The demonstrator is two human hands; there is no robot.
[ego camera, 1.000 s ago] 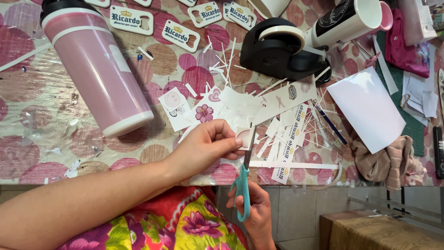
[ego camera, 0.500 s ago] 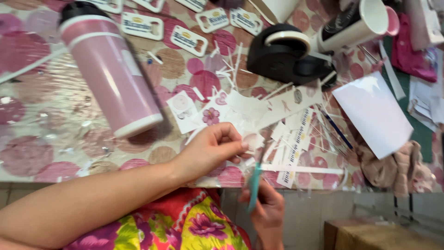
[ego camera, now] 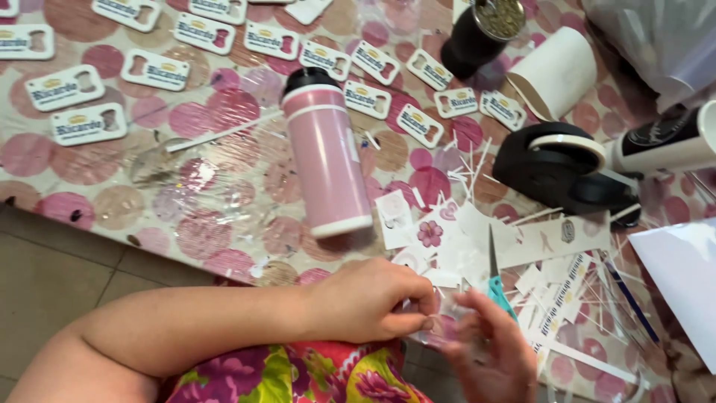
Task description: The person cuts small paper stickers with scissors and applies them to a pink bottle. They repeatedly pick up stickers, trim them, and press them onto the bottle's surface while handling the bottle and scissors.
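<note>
Table cover: we see a plastic-wrapped cloth (ego camera: pixel 224 201) with pink and brown circles; everything below is placed from the pink bottle.
Pink bottle (ego camera: pixel 326 160): it lies on its side mid-table, black cap pointing away from us, white base toward us.
Tape dispenser (ego camera: pixel 556 172): black, well to the right of the bottle, with a white roll on top.
White roll (ego camera: pixel 556 71): beyond and to the right of the bottle, beside a dark cup (ego camera: pixel 481 33).
Label tags (ego camera: pixel 89 123): small white rounded rectangles with blue and yellow print, spread in rows left of and beyond the bottle.
Paper cuttings (ego camera: pixel 477 246): white scraps and slivers heaped just right of the bottle's base; one bears a pink flower.
Scissors (ego camera: pixel 495 272): teal handle, blade pointing away from us, long axis running toward the dispenser.
Right hand (ego camera: pixel 496 351): blurred, nearest the scissors, apparently gripping the handle.
Left hand (ego camera: pixel 373 302): below the bottle's base, fingers pinched on a small paper scrap (ego camera: pixel 440 328), just left of the blade.
</note>
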